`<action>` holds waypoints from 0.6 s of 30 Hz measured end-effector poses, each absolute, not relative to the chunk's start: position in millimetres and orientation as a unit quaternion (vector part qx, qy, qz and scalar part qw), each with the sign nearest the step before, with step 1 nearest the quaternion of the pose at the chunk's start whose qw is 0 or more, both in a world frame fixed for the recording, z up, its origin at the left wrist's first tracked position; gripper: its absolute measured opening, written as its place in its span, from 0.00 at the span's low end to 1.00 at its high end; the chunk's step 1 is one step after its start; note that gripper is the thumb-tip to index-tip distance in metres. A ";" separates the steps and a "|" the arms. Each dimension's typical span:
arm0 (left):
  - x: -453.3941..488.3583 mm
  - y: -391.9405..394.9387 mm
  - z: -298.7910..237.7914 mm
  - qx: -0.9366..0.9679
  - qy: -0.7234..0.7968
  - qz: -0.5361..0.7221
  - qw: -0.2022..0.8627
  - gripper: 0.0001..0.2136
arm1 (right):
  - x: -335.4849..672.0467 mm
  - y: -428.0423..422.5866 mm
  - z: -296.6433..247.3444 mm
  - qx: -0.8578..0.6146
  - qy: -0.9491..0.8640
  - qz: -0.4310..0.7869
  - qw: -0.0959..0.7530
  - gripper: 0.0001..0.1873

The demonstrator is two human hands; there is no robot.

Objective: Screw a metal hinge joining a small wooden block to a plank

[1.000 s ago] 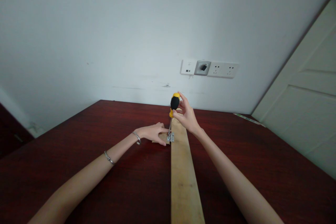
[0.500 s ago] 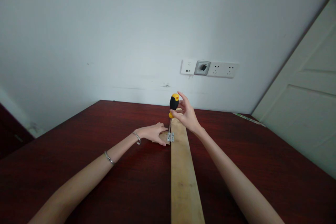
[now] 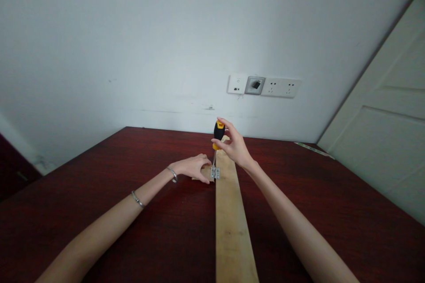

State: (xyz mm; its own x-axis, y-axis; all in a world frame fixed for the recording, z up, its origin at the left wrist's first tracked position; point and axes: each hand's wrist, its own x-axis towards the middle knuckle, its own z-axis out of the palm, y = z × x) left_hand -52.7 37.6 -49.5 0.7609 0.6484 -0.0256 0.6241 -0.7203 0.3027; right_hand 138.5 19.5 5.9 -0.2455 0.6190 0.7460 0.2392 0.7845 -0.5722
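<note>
R hand [image 3: 234, 146], centre frame, fingers pinched round yellow-black screwdriver [image 3: 218, 131], tip down on metal hinge [image 3: 215, 173]. L hand [image 3: 192, 168] just left, thumb and fingers clamped on small wood block [image 3: 206, 171] at the hinge. Long plank [image 3: 230, 221] runs to bottom edge. Dark red desk [image 3: 133, 212], bare both sides; far edge meets white wall [image 3: 133, 53] w/ sockets [image 3: 264, 86]; door [image 3: 381, 132] right. Vs 0.5 s ago: handle turned, less black showing, fingers over its top.

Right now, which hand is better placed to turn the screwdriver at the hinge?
Right. The right hand grips the screwdriver by its handle, tip down at the hinge; the left hand steadies the small wooden block beside the plank.
</note>
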 end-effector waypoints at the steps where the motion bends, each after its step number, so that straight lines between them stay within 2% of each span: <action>1: -52.6 37.7 -49.6 0.926 0.344 0.040 0.147 0.31 | 138.4 18.9 6.4 -0.281 -0.767 0.173 0.551 0.33; 9: -52.8 39.6 -50.6 0.929 0.340 0.046 0.139 0.31 | 149.6 17.4 20.1 -0.286 -0.784 0.191 0.516 0.28; 18: -52.7 42.5 -54.2 0.926 0.344 0.059 0.142 0.31 | 146.7 13.6 45.1 -0.332 -0.804 0.094 0.484 0.23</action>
State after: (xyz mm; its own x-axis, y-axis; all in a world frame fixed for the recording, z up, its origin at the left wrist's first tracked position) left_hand -52.7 42.5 -54.2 0.7561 0.6544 0.0115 0.6211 -0.7229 0.3028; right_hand 146.7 13.6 45.1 -0.3116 0.6244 0.7163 0.4423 0.7625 -0.4722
